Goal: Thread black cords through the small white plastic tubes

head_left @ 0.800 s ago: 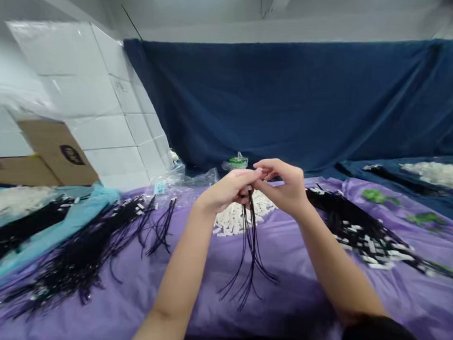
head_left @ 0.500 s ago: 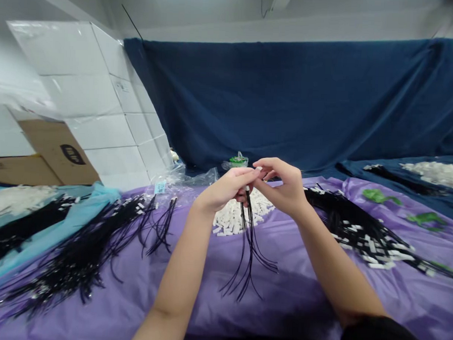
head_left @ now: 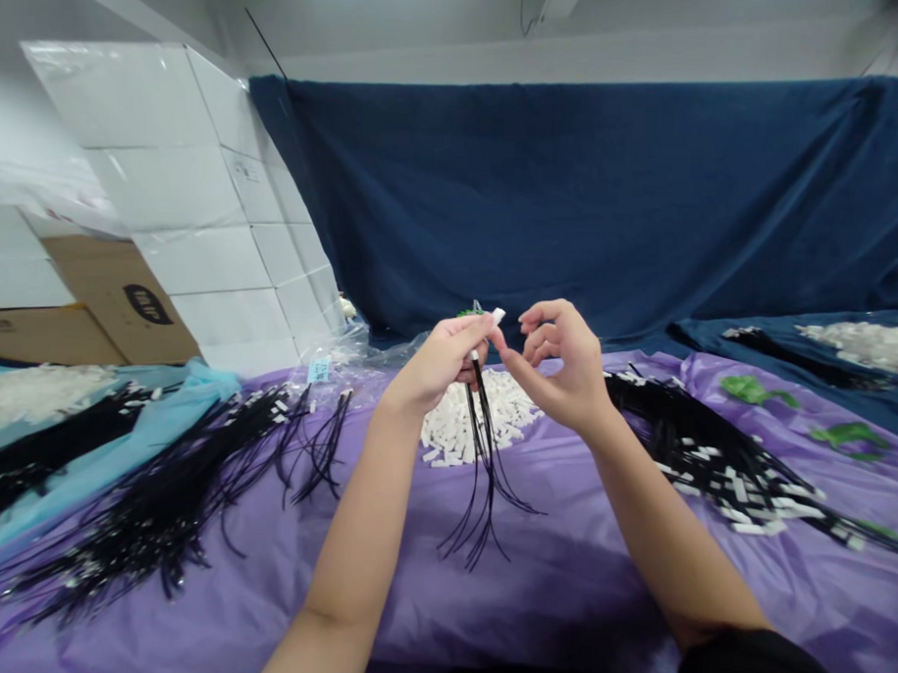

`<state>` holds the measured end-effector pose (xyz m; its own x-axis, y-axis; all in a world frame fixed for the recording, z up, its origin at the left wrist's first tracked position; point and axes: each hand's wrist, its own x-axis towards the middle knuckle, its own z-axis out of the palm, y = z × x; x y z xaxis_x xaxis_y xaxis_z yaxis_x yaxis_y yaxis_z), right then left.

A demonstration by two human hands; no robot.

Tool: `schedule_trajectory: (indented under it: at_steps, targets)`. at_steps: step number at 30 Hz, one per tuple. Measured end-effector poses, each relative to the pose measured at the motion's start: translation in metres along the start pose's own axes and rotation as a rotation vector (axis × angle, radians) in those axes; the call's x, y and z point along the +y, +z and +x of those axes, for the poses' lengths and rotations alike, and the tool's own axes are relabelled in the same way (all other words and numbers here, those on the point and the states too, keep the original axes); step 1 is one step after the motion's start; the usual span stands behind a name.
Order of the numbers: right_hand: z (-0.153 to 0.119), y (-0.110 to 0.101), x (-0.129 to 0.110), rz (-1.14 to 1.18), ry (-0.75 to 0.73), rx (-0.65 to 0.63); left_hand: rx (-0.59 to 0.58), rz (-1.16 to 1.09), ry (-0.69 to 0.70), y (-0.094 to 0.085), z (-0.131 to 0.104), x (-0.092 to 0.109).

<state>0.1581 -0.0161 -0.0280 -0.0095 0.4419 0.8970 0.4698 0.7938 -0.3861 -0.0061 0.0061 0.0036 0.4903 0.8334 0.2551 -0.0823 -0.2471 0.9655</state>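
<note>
My left hand is closed on a small bunch of black cables, whose loose ends hang below it and fan out. A white plastic piece sticks up between its thumb and forefinger, and a smaller white connector shows at the top of the hanging cables. Just to the right is my right hand, open with its fingers bent and apart and nothing visible in them. Its thumb tip is close to the left fingertips. Beneath both hands lies a heap of small white plastic pieces.
Purple sheeting covers the table. Piles of black cables lie at left and at right, the right one with white pieces. Green ties rest farther right. White boxes are stacked behind a brown carton.
My right hand has come away from the left and its fingers have opened. The left hand has shifted slightly left with the cables, and the white piece at its fingertips is now exposed.
</note>
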Motion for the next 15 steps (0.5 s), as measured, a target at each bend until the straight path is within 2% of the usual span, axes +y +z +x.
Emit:
schedule_trajectory:
  at_steps: [1,4,6,12,15]
  targets:
    - [-0.001,0.000,-0.003,0.050,0.048,-0.046,0.034,-0.024,0.022,0.000,0.001,0.000]
    - [-0.003,0.002,-0.011,0.173,0.151,-0.299,0.115,-0.080,0.079,0.001,0.002,0.001]
    - [-0.005,0.006,-0.014,0.216,0.186,-0.387,0.157,-0.086,0.101,0.002,0.003,0.001]
    - [-0.007,0.013,-0.016,0.209,0.192,-0.352,0.186,-0.028,0.102,0.004,0.002,0.001]
    - [-0.006,0.011,-0.016,0.266,0.269,-0.344,0.189,0.005,0.099,0.002,0.002,0.001]
